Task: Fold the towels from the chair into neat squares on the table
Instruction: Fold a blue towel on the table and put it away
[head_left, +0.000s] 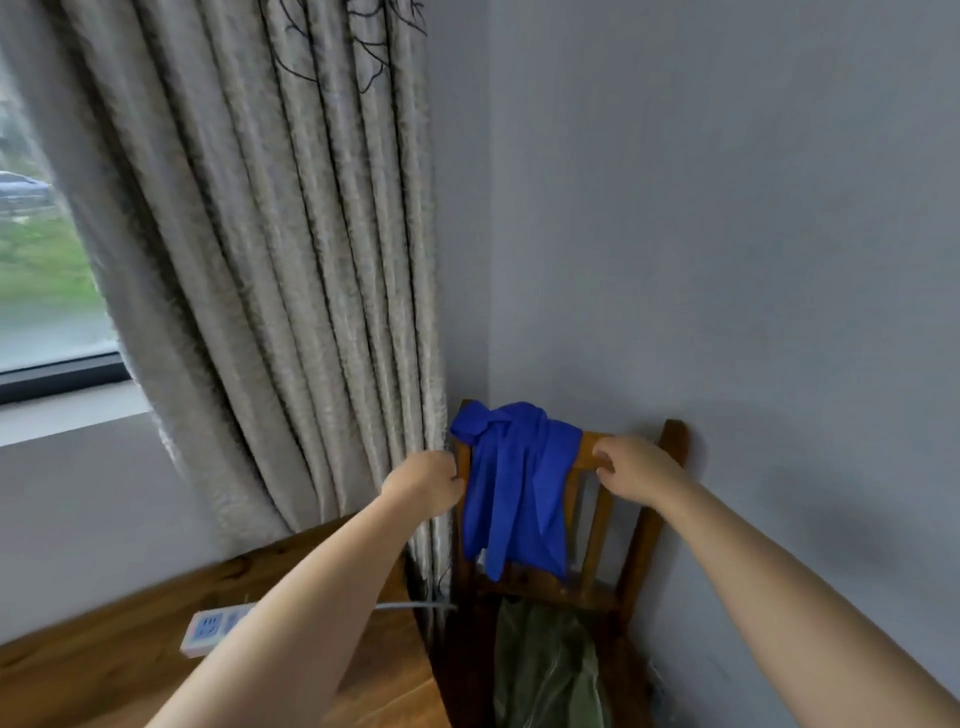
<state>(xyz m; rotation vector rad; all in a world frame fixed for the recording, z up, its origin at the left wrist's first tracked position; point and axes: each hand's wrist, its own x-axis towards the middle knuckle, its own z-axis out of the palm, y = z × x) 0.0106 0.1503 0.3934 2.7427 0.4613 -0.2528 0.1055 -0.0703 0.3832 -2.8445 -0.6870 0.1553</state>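
A blue towel (514, 488) hangs crumpled over the top rail of a wooden chair (644, 525) in the room's corner. An olive-green cloth (545, 670) lies on the chair seat below it. My left hand (426, 486) is at the chair's left post, fingers curled against the towel's left edge; whether they hold the post or the towel is unclear. My right hand (626, 467) grips the bare top rail just right of the towel, fingers over it and thumb under. The wooden table (104, 660) is at the lower left.
A white power strip (208, 629) lies on the table with its cable running toward the chair. A long grey curtain (291, 291) hangs beside the chair's left side. Grey walls close in behind and to the right of the chair.
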